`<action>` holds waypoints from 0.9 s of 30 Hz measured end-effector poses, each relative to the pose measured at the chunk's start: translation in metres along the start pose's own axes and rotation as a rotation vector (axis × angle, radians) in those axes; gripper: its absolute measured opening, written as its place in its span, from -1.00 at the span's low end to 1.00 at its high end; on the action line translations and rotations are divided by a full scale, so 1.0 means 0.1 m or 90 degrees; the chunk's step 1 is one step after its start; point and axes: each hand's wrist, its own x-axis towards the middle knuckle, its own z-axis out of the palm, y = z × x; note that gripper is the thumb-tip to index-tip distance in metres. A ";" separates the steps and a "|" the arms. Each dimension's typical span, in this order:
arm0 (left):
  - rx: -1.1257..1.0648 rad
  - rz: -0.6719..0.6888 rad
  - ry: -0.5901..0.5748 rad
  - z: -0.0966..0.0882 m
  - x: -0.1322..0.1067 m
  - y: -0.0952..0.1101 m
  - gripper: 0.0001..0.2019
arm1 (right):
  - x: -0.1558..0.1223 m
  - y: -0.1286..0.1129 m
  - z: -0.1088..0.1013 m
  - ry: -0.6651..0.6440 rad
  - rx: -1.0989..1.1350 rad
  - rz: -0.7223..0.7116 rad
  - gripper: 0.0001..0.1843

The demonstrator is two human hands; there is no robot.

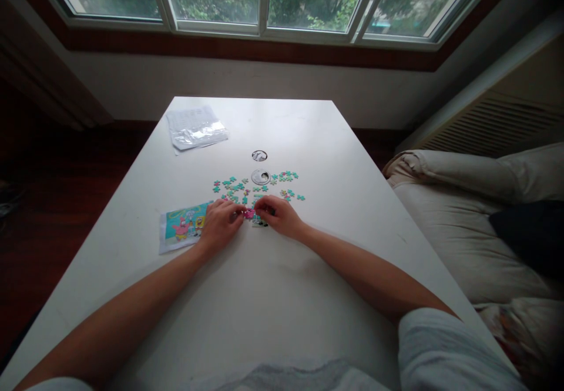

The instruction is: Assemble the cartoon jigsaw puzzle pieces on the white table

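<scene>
My left hand (221, 223) and my right hand (282, 217) face each other low over the table, fingertips pinched close together. Between them lie pink jigsaw puzzle pieces (249, 213), which the fingers of both hands grip or press at the edges; the exact contact is too small to make out. Some joined pieces (259, 223) show just below my right fingers. Loose, mostly teal puzzle pieces (233, 185) are scattered beyond my hands. Partly under my left hand and wrist is a picture sheet (178, 231) with cartoon figures on a teal ground.
The white table (282, 303) narrows toward a window wall. A clear plastic bag with papers (197, 127) lies at its far left. A round metal lid (261, 177) and a round opening (259, 156) sit mid-table. On the right stands a beige sofa (453, 226).
</scene>
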 end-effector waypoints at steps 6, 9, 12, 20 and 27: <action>0.027 -0.005 -0.016 0.01 0.00 0.01 -0.83 | 0.01 -0.03 -0.01 -0.002 -0.013 -0.005 -0.90; 0.037 -0.008 -0.025 0.00 0.00 0.02 -0.83 | 0.01 -0.05 -0.01 0.000 -0.012 -0.008 -0.90; 0.034 -0.008 -0.019 0.00 -0.01 0.03 -0.85 | 0.01 -0.05 -0.01 0.004 -0.013 -0.013 -0.90; 0.040 -0.023 -0.009 -0.02 -0.02 0.02 -0.84 | 0.00 -0.03 -0.02 0.007 -0.012 -0.015 -0.90; 0.052 -0.024 -0.005 -0.04 -0.03 0.03 -0.86 | 0.00 -0.01 -0.03 0.011 -0.018 -0.018 -0.90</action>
